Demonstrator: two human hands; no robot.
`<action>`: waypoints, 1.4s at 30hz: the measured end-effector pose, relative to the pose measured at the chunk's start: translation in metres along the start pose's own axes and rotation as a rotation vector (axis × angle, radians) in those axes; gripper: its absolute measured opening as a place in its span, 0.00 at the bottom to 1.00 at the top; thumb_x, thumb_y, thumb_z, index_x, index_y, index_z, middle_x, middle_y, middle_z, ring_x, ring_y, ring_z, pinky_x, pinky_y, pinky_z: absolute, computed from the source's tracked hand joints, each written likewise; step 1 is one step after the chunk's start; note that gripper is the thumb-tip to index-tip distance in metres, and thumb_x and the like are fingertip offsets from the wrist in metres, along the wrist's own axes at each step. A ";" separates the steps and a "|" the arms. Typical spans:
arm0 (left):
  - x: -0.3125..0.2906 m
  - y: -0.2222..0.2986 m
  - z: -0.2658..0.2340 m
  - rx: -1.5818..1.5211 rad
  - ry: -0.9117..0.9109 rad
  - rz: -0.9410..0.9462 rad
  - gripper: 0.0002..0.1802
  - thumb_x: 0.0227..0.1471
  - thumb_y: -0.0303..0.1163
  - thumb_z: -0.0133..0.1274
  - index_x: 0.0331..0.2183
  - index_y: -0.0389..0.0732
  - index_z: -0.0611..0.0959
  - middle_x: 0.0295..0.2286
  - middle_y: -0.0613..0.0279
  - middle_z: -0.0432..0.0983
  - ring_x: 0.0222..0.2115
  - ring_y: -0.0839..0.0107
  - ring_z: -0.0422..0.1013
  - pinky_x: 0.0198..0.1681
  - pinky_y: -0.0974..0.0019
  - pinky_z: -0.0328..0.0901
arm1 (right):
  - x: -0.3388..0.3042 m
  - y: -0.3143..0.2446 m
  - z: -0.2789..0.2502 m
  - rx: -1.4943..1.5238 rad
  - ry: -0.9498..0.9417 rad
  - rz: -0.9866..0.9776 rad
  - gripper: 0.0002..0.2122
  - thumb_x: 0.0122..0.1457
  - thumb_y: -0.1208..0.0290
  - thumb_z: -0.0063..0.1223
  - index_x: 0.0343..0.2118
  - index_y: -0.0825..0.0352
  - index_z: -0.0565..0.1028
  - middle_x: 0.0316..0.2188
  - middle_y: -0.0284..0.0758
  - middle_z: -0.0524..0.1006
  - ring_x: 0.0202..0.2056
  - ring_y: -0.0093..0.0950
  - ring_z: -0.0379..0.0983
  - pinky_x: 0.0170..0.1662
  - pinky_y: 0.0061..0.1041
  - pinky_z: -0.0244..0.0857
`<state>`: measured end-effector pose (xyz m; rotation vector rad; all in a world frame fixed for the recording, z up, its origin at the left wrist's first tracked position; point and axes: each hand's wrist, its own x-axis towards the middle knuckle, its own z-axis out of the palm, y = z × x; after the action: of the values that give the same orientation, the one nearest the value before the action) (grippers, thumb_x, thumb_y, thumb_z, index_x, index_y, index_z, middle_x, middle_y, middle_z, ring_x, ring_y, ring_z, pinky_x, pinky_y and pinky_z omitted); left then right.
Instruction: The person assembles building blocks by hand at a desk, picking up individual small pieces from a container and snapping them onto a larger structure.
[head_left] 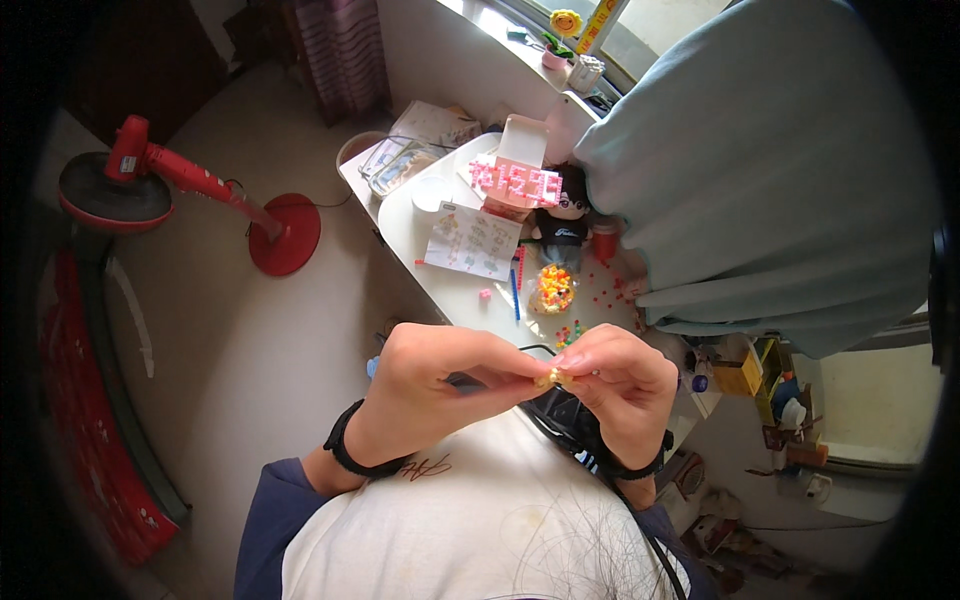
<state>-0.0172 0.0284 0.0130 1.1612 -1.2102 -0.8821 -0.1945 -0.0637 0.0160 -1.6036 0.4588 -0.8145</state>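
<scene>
In front of my chest, both hands meet fingertip to fingertip. My left hand is closed, its thumb and forefinger pinching a small pale yellow piece from the left. From the other side my right hand pinches the same piece, which is mostly covered by fingers. Just beyond them, a clear pouch or dish of orange and yellow bits sits on the white table, with green and red bits nearby. A printed sheet with picture steps lies farther back, beside blue and red strips.
Pink blocks stand by an opened box at the table's back, next to a dark-haired doll and a red cup. A blue-grey curtain hangs on the right. On the floor at left stands a red fan.
</scene>
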 end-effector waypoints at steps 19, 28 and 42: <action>0.002 -0.002 -0.002 0.040 0.003 -0.005 0.07 0.42 0.21 0.63 0.29 0.34 0.84 0.25 0.60 0.81 0.25 0.76 0.78 0.30 0.77 0.71 | 0.002 0.003 0.002 -0.015 0.017 0.058 0.07 0.50 0.87 0.55 0.32 0.71 0.78 0.30 0.38 0.80 0.33 0.27 0.76 0.38 0.22 0.67; -0.001 -0.009 0.000 -0.030 0.020 -0.049 0.09 0.40 0.17 0.63 0.30 0.34 0.84 0.27 0.58 0.81 0.27 0.75 0.76 0.31 0.76 0.70 | 0.001 -0.003 0.005 -0.235 0.036 0.015 0.08 0.50 0.88 0.54 0.32 0.70 0.77 0.29 0.37 0.78 0.32 0.27 0.76 0.35 0.21 0.67; -0.005 -0.011 0.005 -0.028 0.010 -0.086 0.07 0.42 0.18 0.63 0.29 0.33 0.84 0.26 0.58 0.81 0.27 0.75 0.77 0.31 0.77 0.71 | -0.001 -0.013 0.004 -0.569 0.026 -0.133 0.07 0.46 0.85 0.56 0.29 0.68 0.77 0.25 0.38 0.77 0.27 0.33 0.76 0.31 0.26 0.69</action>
<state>-0.0222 0.0297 0.0009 1.2014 -1.1430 -0.9539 -0.1943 -0.0576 0.0280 -2.1682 0.6469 -0.8503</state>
